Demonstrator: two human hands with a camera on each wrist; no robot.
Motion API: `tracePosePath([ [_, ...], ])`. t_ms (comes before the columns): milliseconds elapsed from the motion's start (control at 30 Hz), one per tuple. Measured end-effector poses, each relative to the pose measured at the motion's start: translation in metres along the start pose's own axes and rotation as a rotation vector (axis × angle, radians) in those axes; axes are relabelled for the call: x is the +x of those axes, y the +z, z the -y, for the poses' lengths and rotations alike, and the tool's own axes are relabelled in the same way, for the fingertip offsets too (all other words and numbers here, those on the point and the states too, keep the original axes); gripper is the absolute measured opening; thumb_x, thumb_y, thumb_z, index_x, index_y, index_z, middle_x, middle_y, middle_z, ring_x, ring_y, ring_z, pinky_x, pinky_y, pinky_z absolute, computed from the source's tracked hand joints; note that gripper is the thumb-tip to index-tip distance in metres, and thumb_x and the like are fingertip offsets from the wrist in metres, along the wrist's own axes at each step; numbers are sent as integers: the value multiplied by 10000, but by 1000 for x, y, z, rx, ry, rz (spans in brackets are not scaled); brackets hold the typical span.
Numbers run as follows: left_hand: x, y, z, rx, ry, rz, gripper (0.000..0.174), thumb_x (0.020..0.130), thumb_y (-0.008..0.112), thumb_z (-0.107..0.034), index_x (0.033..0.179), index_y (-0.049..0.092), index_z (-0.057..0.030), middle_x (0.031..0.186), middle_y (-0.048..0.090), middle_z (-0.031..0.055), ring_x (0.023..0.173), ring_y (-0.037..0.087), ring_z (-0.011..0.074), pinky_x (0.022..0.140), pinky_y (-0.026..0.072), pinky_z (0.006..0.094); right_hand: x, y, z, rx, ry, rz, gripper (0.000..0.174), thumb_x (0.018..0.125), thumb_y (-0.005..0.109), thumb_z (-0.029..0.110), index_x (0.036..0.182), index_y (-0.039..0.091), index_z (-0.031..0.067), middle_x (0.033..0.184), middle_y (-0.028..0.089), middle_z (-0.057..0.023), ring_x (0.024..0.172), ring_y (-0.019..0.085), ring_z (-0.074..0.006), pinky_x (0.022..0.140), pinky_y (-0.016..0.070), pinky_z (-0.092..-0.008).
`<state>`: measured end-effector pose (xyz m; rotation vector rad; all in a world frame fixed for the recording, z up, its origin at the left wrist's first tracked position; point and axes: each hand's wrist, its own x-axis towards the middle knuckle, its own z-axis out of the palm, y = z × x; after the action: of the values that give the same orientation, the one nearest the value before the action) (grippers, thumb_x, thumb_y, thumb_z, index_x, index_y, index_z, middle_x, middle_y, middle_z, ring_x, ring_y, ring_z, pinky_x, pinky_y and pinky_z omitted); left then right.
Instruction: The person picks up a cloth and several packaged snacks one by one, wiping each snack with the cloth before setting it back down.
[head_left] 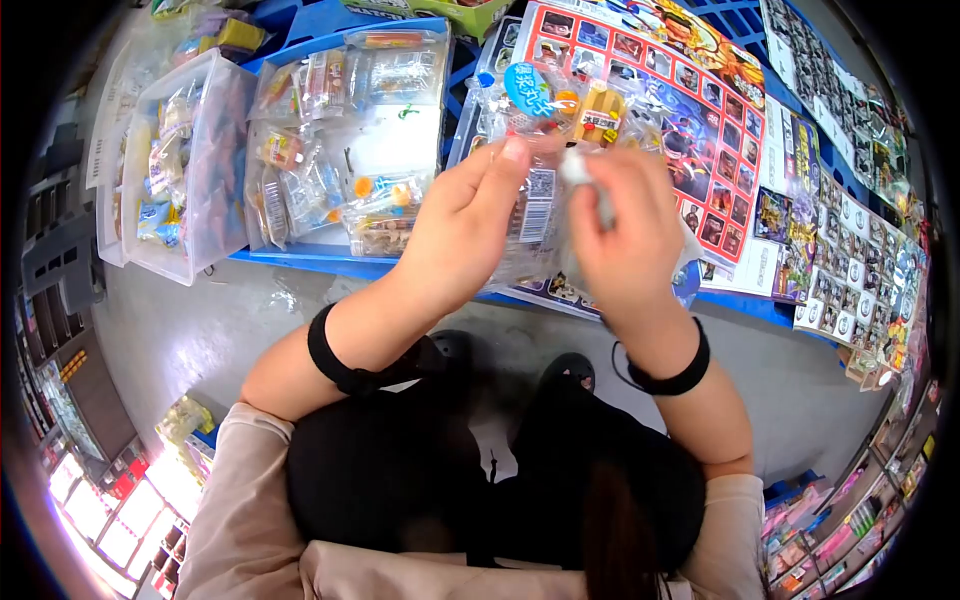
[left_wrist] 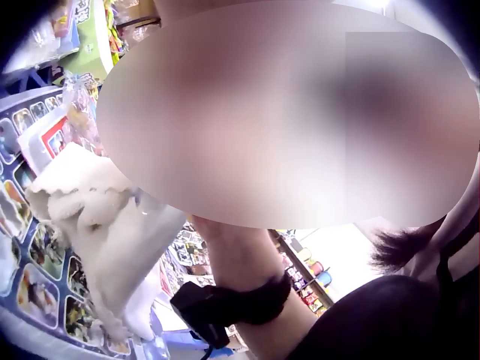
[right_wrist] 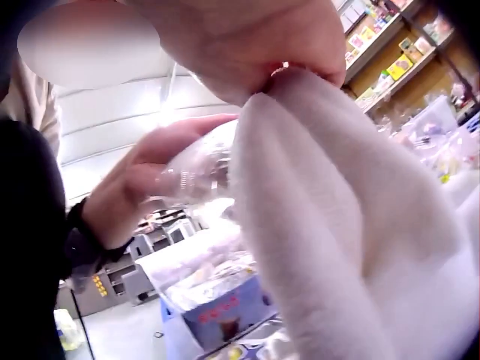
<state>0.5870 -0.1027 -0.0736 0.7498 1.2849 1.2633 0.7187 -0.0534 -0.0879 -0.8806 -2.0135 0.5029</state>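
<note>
In the head view my left hand (head_left: 462, 215) grips a clear plastic packet (head_left: 537, 205) by its near left side, thumb on top; a barcode label shows on the packet. My right hand (head_left: 635, 225) pinches a white cloth (head_left: 577, 168) close over the packet's right side. The right wrist view has the cloth (right_wrist: 337, 225) hanging in folds below my right hand (right_wrist: 259, 45), with my left hand (right_wrist: 146, 161) and the shiny packet (right_wrist: 199, 176) behind it. A blurred oval covers much of the left wrist view, where the cloth (left_wrist: 105, 225) shows at left.
Wrapped packets lie in a shallow tray (head_left: 395, 150) on the left, beside a clear plastic bin (head_left: 217, 180) of packets. Printed picture sheets (head_left: 735, 130) cover the right. A blue slatted surface (head_left: 350, 268) lies underneath. More bagged pieces (head_left: 600, 110) sit beyond my hands.
</note>
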Motion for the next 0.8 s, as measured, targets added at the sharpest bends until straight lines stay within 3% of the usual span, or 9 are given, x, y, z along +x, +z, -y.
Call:
tracePosePath([
  [133, 7, -7, -5, -98, -79, 56, 403, 974, 300, -270, 1166, 490, 29, 1078, 565, 116, 988, 529, 149, 865, 424, 283, -9, 5, 16, 185, -183, 126, 271, 652, 582, -90, 907, 582, 3, 857, 527, -117, 781, 531, -295, 688, 453, -353],
  [167, 9, -8, -6, -128, -61, 39, 406, 975, 293, -275, 1162, 489, 28, 1088, 558, 118, 997, 527, 152, 870, 426, 288, -7, 3, 6, 98, -218, 92, 284, 652, 595, -100, 915, 597, 6, 851, 525, -106, 764, 536, -276, 667, 453, -336],
  [200, 9, -9, -8, -158, -44, 16, 410, 976, 286, -281, 1159, 488, 26, 1098, 550, 119, 1005, 526, 156, 875, 429, 293, -4, 1, 0, 103, -219, 96, 284, 652, 595, -100, 915, 597, 6, 851, 525, -106, 764, 536, -276, 667, 453, -336],
  [267, 8, -10, -14, -264, -137, 73, 411, 976, 284, -287, 1175, 471, 20, 1117, 540, 112, 1030, 516, 155, 889, 427, 309, 0, -4, -6, 105, 26, 13, 286, 652, 623, -91, 914, 599, 20, 868, 535, -99, 758, 543, -256, 661, 455, -325],
  [333, 10, -11, -15, -489, -230, 175, 409, 962, 345, -300, 1207, 438, 14, 1113, 538, 109, 1051, 511, 162, 902, 424, 328, 2, -4, -2, 76, -7, -1, 285, 652, 640, -84, 907, 603, 36, 879, 543, -96, 761, 548, -245, 659, 454, -317],
  [400, 7, -11, -15, -434, -232, 145, 405, 947, 391, -289, 1212, 430, 14, 1107, 543, 114, 1039, 523, 166, 890, 434, 330, 5, -2, 0, 138, 123, 1, 272, 650, 638, -84, 890, 602, 40, 887, 548, -96, 764, 545, -249, 660, 452, -320],
  [533, 5, -11, -16, -288, -265, 167, 422, 899, 509, -253, 1213, 424, 16, 1093, 557, 129, 993, 561, 177, 848, 466, 324, 7, -4, -2, 104, -2, -11, 253, 651, 646, -68, 876, 596, 34, 875, 550, -93, 758, 539, -264, 663, 448, -331],
  [700, 19, -25, -7, -415, -301, 116, 393, 904, 495, -213, 1218, 417, 12, 1105, 565, 138, 993, 572, 192, 846, 475, 332, -4, -1, 10, 152, -198, 161, 250, 652, 643, -55, 888, 598, 17, 860, 549, -89, 752, 536, -265, 648, 448, -340],
  [800, 19, -16, -9, -542, -279, 104, 372, 925, 453, -215, 1230, 413, -7, 1116, 565, 137, 1012, 566, 209, 872, 464, 345, -4, -5, -7, 86, -99, 94, 273, 638, 633, -64, 899, 599, 7, 851, 538, -90, 760, 534, -268, 651, 447, -344],
])
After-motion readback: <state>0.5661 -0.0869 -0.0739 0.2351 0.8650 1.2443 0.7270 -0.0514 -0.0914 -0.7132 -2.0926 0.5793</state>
